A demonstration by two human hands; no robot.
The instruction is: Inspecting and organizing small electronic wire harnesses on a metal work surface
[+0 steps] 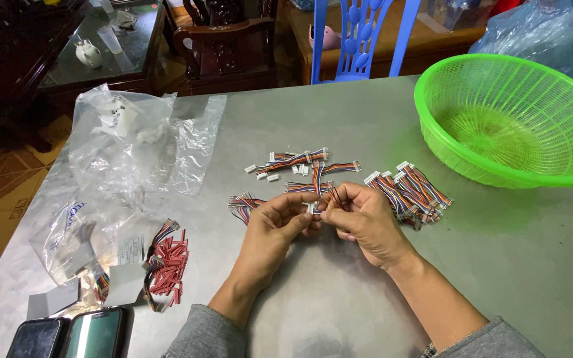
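Note:
My left hand and my right hand meet over the grey table, fingertips pinched together on a short multicoloured wire harness with a small white connector. The wires stick up from between my fingers. Just behind my hands lie more wire harnesses and a few loose white connectors. To the right of my right hand lies a heap of finished-looking harnesses. Another bundle lies beside my left hand.
A green plastic basket stands at the right rear. Clear plastic bags lie at the left, with a pile of red connectors near them. Two phones lie at the front left corner. A blue chair stands behind the table.

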